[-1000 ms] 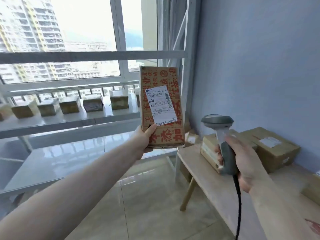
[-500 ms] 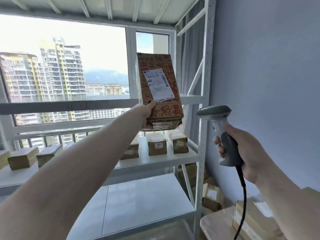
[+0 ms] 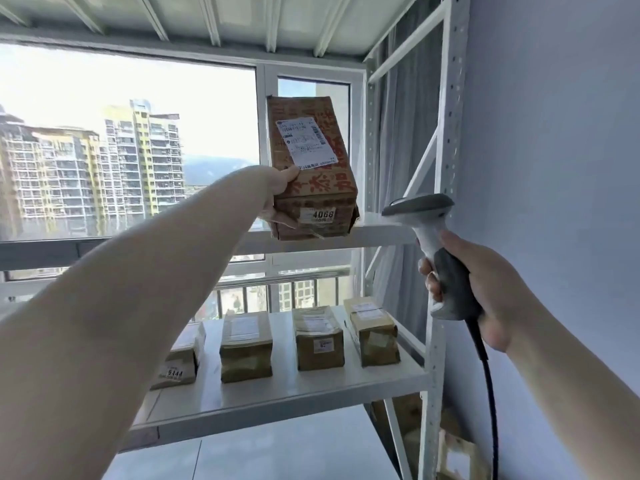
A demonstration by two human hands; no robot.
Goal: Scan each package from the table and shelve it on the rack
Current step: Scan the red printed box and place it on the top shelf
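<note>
Holding box [image 3: 311,168] up at the rack's [image 3: 450,133] upper shelf [image 3: 381,233], left hand [image 3: 282,195] grips its left side: thumb on the front by the white label [image 3: 304,145], fingers curled under. Box bottom edge sits at the shelf lip, tag reads 4068. Right hand [image 3: 485,289] wrapped tight round scanner [image 3: 436,251] grip, head pointing left, cable hanging down. Four boxes [image 3: 318,337] in a row on the shelf below.

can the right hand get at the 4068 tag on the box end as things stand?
Probably not. The right hand grips the scanner, so no finger is free. The tag itself faces out uncovered, with the left hand holding the box beside it; pointing the scanner at it looks feasible.
</note>
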